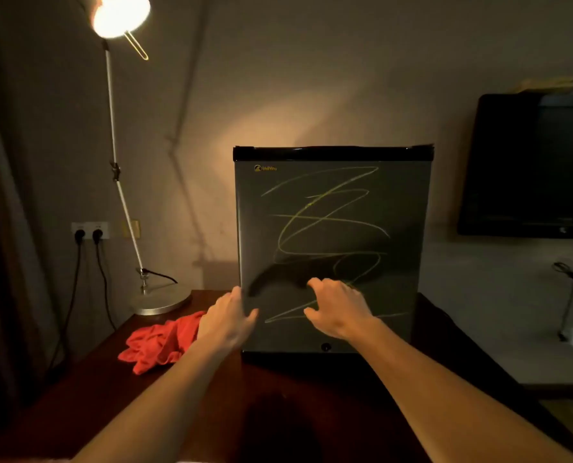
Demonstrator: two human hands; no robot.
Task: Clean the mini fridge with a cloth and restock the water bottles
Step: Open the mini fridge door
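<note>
My view is dim and warm. The only light I see is the lamp (121, 15) top left, blown out to white glare. It pools amber on the wall (278, 121) and throws hand shadows across the fridge (331, 228) door. Edges sink dark and bow outward; detail looks soft, grainy.

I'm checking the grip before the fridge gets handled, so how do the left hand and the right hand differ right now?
The left hand is at the left edge of the mini fridge, next to the red cloth; the right hand is in front of the scribbled door. The left hand's fingers look fairly straight; the right hand's are curled. Neither holds the cloth.
</note>
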